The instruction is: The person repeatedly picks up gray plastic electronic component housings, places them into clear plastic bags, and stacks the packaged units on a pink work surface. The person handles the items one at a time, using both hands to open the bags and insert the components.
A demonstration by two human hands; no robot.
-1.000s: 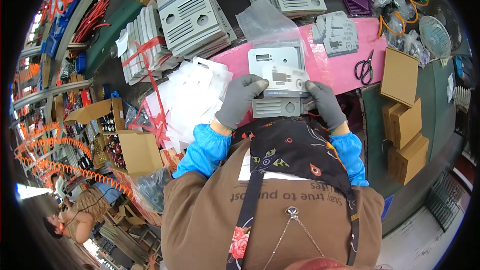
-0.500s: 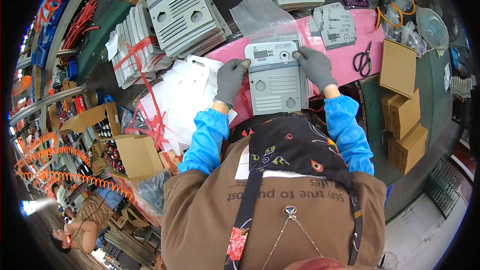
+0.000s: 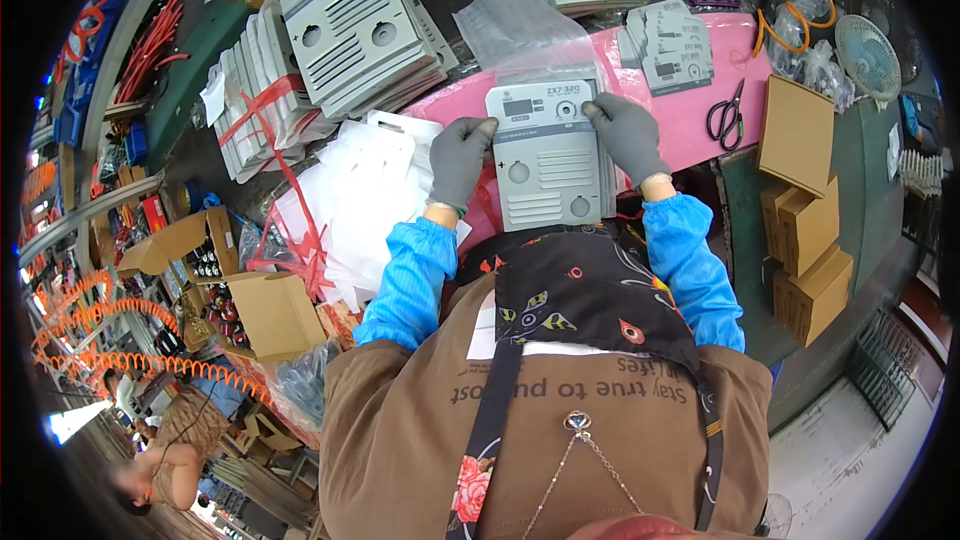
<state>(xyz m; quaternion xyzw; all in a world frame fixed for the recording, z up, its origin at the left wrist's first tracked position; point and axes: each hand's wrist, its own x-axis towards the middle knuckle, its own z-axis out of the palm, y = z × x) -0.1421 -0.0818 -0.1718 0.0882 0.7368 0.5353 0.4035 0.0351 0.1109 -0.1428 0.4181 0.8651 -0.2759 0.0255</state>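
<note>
Here's the printed label [image 3: 540, 120] lined up over the top of the slotted panel [image 3: 548, 190], left hand [image 3: 460, 155] and right hand [image 3: 628, 135] pinching its side edges! Looks placed, perhaps not yet smoothed; more labels [image 3: 680, 55] lie beyond the panel, rightward, stacked panels [image 3: 350, 35] leftward.

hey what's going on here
A person in grey gloves has the left hand and right hand at opposite sides of a printed grey label, which lies over the top of a slotted panel. More panels stand in a stack to the left; scissors lie on pink sheeting at right.
</note>
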